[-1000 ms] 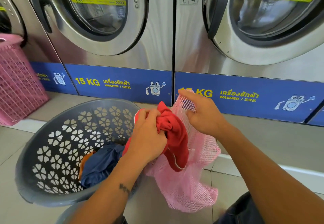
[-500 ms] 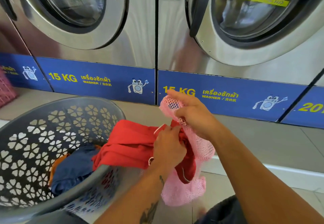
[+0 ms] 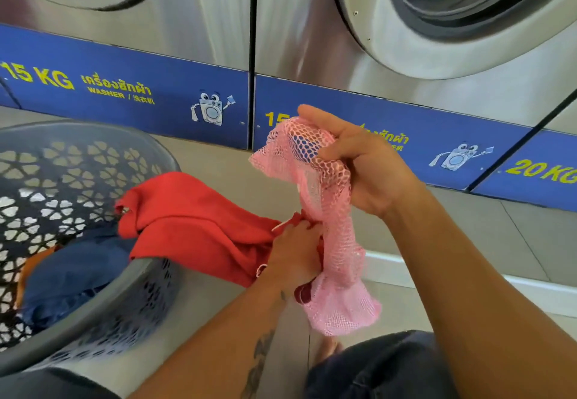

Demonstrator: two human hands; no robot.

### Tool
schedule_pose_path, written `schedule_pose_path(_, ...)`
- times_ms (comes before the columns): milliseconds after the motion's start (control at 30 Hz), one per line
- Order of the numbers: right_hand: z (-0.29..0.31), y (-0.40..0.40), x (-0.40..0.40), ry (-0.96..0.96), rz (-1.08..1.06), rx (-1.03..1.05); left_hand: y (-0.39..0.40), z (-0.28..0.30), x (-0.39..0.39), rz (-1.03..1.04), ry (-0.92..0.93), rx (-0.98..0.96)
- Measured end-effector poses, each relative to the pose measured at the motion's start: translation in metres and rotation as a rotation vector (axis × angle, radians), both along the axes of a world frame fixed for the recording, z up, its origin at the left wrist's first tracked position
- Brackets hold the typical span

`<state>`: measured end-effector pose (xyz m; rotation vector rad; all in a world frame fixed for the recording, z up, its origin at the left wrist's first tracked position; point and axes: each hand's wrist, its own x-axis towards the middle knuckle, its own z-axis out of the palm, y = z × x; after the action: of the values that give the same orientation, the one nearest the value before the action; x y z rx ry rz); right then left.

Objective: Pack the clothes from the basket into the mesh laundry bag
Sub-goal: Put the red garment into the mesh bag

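Head view: the left hand (image 3: 295, 250) is closed on a red garment (image 3: 193, 220) and has pushed its leading end into the mouth of the pink mesh laundry bag (image 3: 324, 217). A second ago that garment was bunched in the fist above the opening; now a dark red bulge shows through the mesh low in the bag, while most of the cloth trails left over the rim of the grey basket (image 3: 146, 270). The right hand (image 3: 362, 164) grips the bag's upper edge as before, holding it up and open. By my reading, the first piece is only partly packed, and feeding the rest in comes next. A navy garment (image 3: 71, 276) and a sliver of orange cloth (image 3: 29, 266) lie in the basket, not yet moved.

The blue panels under the washers (image 3: 203, 14) read "15 KG" and "WASHER" beside Thai script on the far left, and "20 KG" at the far right, each with a cartoon washing-machine mascot.
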<state>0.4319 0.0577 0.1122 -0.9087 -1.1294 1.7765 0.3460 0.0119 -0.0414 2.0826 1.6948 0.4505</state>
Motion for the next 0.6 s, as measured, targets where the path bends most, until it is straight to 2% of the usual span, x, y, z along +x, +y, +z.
schedule_pose_path(67, -0.001, -0.001, 0.004, -0.152, 0.031, 0.1, 0.0, 0.003, -0.013, 0.026, -0.028, 0.055)
schedule_pose_path(167, -0.009, -0.005, 0.003, -0.754, 0.035, 0.481, -0.008, 0.016, -0.035, 0.094, -0.126, 0.069)
schedule_pose_path(233, -0.02, -0.01, -0.002, -1.016, 0.08, 0.64, -0.02, 0.023, -0.054, 0.14, -0.17, 0.072)
schedule_pose_path(267, -0.024, -0.014, -0.007, -1.082, 0.105, 0.682, -0.027, 0.027, -0.064, 0.16, -0.19, 0.087)
schedule_pose_path(333, -0.033, -0.023, -0.019, -1.125, 0.133, 0.718, -0.042, 0.038, -0.08, 0.208, -0.269, 0.131)
schedule_pose_path(433, -0.038, -0.038, -0.043, -1.094, 0.116, 0.66, -0.061, 0.058, -0.097, 0.326, -0.428, 0.18)
schedule_pose_path(500, -0.033, -0.049, -0.059, -0.983, 0.101, 0.578, -0.072, 0.071, -0.104, 0.405, -0.563, 0.211)
schedule_pose_path(600, -0.009, -0.066, -0.079, -0.697, 0.095, 0.4, -0.089, 0.094, -0.111, 0.507, -0.79, 0.234)
